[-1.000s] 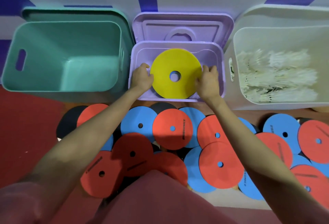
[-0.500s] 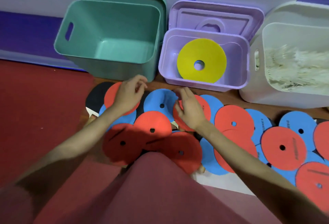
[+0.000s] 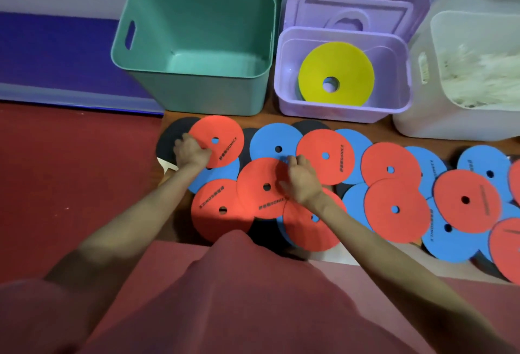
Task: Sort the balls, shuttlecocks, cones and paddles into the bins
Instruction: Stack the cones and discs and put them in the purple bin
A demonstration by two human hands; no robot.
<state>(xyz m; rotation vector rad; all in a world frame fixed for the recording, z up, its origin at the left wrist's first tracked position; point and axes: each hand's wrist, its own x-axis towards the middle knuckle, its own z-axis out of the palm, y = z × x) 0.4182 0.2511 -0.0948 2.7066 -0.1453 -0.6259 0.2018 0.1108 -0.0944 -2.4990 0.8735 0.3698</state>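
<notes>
Several flat red and blue disc cones lie overlapping on the floor in front of three bins. My left hand (image 3: pixel 191 154) grips the left edge of the far-left red cone (image 3: pixel 222 135), which lies over a black paddle (image 3: pixel 168 140). My right hand (image 3: pixel 299 179) rests on the middle red cone (image 3: pixel 259 185), its fingers curled at that cone's upper right edge beside a blue cone (image 3: pixel 274 142). A yellow cone (image 3: pixel 346 69) leans inside the purple bin (image 3: pixel 337 113). The teal bin (image 3: pixel 197 95) shows nothing inside. The white bin (image 3: pixel 416 126) holds several shuttlecocks (image 3: pixel 478 81).
Lids stand behind the teal and purple bins against a blue-and-white wall. More red and blue cones (image 3: pixel 394 207) spread to the right, with black paddle faces under them. Red mat (image 3: pixel 70 185) lies to the left. My knee in red cloth (image 3: pixel 225 297) fills the foreground.
Both hands left the yellow cone in the purple bin and came down to the floor pile. The left now grips a red cone, the right is on the middle red cone.
</notes>
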